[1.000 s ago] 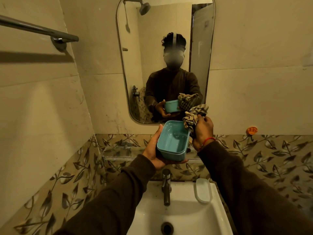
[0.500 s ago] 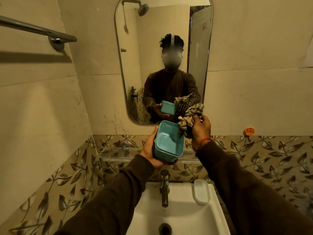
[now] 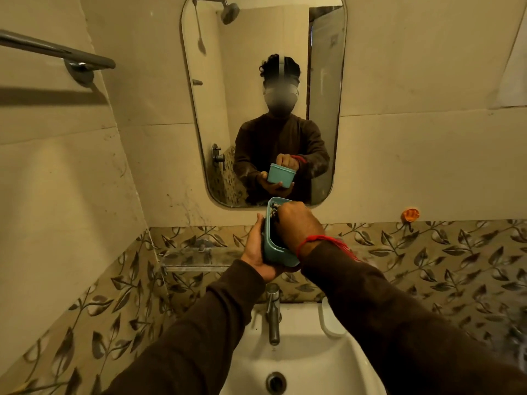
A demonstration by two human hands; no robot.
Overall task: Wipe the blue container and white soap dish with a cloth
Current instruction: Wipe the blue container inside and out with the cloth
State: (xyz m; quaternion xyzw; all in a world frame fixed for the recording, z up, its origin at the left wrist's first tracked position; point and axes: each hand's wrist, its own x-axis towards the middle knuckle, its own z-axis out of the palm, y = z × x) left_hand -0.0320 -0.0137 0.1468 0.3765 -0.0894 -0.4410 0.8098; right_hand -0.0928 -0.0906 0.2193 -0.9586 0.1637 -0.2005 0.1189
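Observation:
I hold the blue container [image 3: 276,250] up in front of the mirror, tipped with its opening toward me. My left hand [image 3: 256,256] cups it from the left and below. My right hand [image 3: 296,226] is pushed inside it, closed on the checked cloth [image 3: 273,210], of which only a small patch shows at the container's top left rim. The white soap dish [image 3: 330,323] lies on the sink's right back corner, partly hidden by my right sleeve.
Below my arms is a white sink [image 3: 302,366] with a metal tap [image 3: 273,315]. A glass shelf [image 3: 199,258] runs along the leaf-patterned wall. On the left wall is a towel rail [image 3: 57,51]. The mirror [image 3: 265,104] hangs ahead, and an orange hook [image 3: 410,214] sits at right.
My right hand has gone from the container's right rim down into the container with the cloth. The container has tilted more upright in my left hand.

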